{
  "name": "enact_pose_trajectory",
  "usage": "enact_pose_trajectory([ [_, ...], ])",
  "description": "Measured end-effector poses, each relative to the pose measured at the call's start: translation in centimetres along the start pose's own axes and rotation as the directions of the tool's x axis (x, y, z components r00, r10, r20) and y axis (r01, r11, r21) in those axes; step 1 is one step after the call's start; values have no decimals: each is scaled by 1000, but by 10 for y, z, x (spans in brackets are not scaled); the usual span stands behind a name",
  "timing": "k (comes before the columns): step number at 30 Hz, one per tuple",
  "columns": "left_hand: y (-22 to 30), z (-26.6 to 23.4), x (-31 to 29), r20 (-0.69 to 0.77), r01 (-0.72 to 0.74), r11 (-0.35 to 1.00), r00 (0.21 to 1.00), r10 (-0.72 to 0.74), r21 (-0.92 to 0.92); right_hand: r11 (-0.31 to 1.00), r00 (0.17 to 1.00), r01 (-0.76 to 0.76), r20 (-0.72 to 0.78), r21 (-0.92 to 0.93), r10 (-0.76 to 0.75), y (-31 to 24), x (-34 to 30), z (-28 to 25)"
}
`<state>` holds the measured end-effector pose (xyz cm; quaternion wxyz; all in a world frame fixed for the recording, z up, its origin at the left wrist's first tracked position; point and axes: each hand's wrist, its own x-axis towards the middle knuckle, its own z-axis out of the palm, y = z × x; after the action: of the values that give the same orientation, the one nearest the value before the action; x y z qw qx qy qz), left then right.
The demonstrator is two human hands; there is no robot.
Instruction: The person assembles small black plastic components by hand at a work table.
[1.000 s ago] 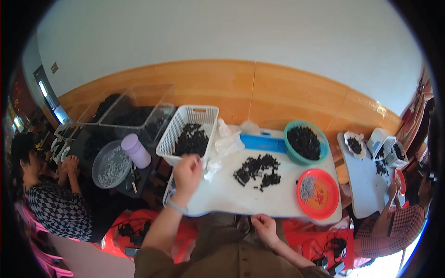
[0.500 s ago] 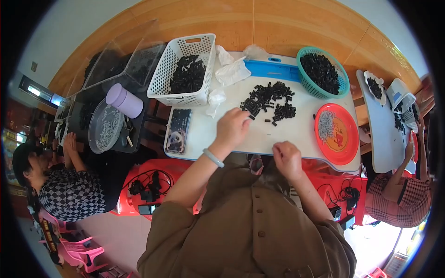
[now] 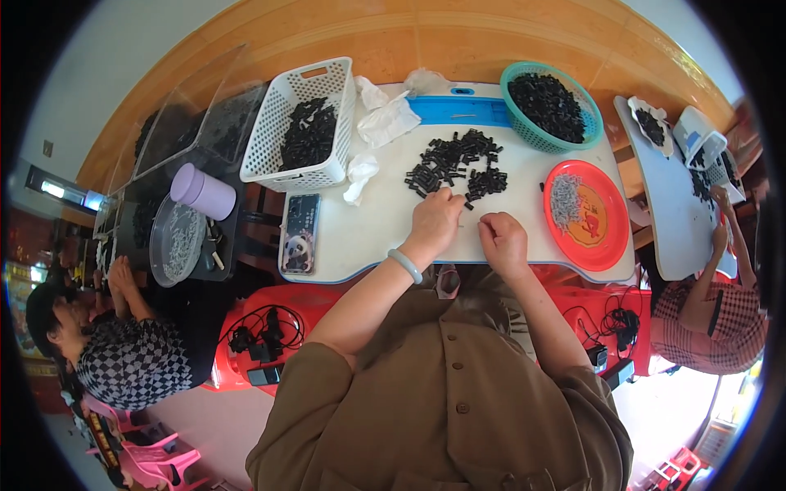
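Note:
My left hand (image 3: 435, 222), with a pale bangle (image 3: 406, 265) on its wrist, is at the near edge of a loose pile of short black cylinders (image 3: 449, 158). Its thumb and fingers are pinched together, and whatever they hold is hidden. Just to its right, apart from it, my right hand (image 3: 503, 241) is closed above the white table (image 3: 360, 237). I cannot make out what its curled fingers hold. Right of that hand lies a red plate (image 3: 610, 200) with a heap of small silvery pieces (image 3: 565, 201) on its left part.
A white basket (image 3: 340, 155) and a green basket (image 3: 591, 135) hold more black pieces. Crumpled tissues (image 3: 389, 123), a blue tray (image 3: 438, 110) and a phone (image 3: 300, 235) lie about the table. Left, a purple flask (image 3: 214, 195) stands near a seated person (image 3: 127, 352); another person (image 3: 704, 344) works at right.
My left hand has moved right along the pile's near edge. My right hand has moved farther over the table, so the two hands are closer together. The whole view has shifted slightly.

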<state>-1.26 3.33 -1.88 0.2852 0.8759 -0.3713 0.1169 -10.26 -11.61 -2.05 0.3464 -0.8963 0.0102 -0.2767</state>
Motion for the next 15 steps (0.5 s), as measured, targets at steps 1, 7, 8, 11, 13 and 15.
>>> enact_pose_trajectory([
  [1,1,2,1,-9,4,1000,1000,-4,-27,1000,1000,2,-8,6,-2,2,0,0],
  [7,0,3,4,23,-3,1000,1000,3,-7,1000,1000,-6,-2,13,6,0,1,-5],
  [8,3,1,3,37,9,1000,999,-8,-19,998,1000,6,-4,58,-6,1,0,-10],
  [11,0,1,-8,-197,48,970,976,-97,-240,993,993,117,-26,4,-117,-4,0,-36],
  [13,-1,-14,-20,-227,54,950,965,-128,-307,957,968,237,-38,-168,-246,0,-2,-64],
  [15,-5,-27,-40,-251,68,926,953,-170,-371,960,983,105,-120,-259,-140,9,1,-95],
])
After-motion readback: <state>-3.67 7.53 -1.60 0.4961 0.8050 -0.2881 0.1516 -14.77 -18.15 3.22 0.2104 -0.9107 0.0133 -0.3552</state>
